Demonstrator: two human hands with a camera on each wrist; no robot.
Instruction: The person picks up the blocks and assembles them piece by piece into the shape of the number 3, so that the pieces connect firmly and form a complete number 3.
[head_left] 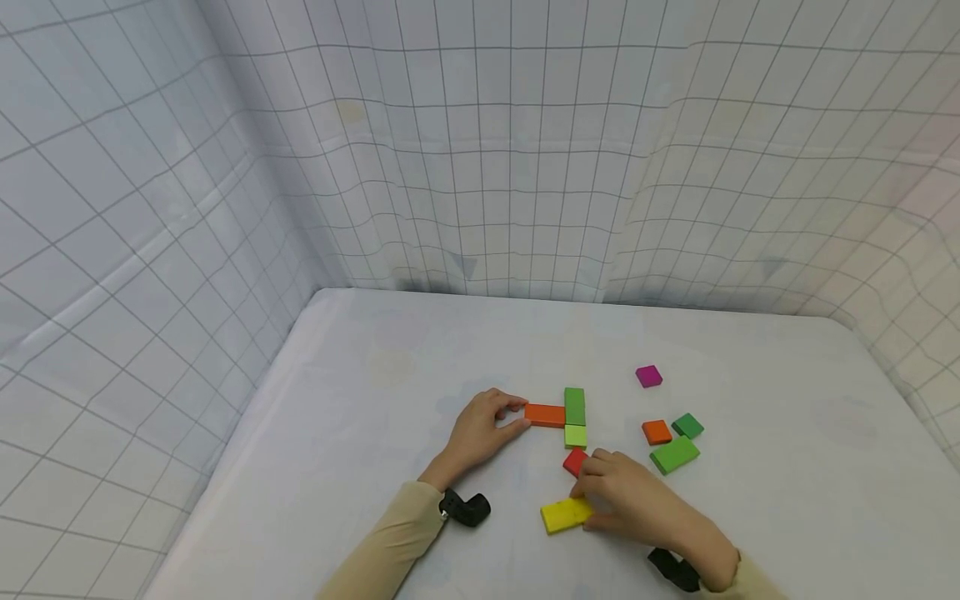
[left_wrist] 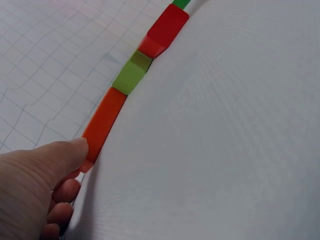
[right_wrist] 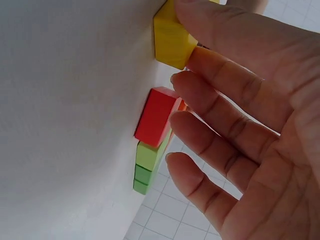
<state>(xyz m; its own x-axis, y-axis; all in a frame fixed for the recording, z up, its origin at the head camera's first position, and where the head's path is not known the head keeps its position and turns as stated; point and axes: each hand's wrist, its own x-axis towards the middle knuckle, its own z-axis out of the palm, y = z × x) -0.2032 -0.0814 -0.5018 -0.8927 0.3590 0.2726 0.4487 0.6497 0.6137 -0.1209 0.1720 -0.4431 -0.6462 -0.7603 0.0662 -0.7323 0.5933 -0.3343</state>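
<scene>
My left hand pinches the left end of a long orange block between thumb and fingers. The block's right end meets an upright row, a green block above a smaller lime-green block. Just below the row lies a red block, turned at an angle and partly behind the right fingers. My right hand grips a long yellow block at its right end, with thumb and index finger on it. In the right wrist view, the other fingers spread beside the red block.
Right of the row lie a small orange block, a dark green block and a longer green block. A magenta block sits farther back. White grid-lined curtains surround the white table at the back and sides.
</scene>
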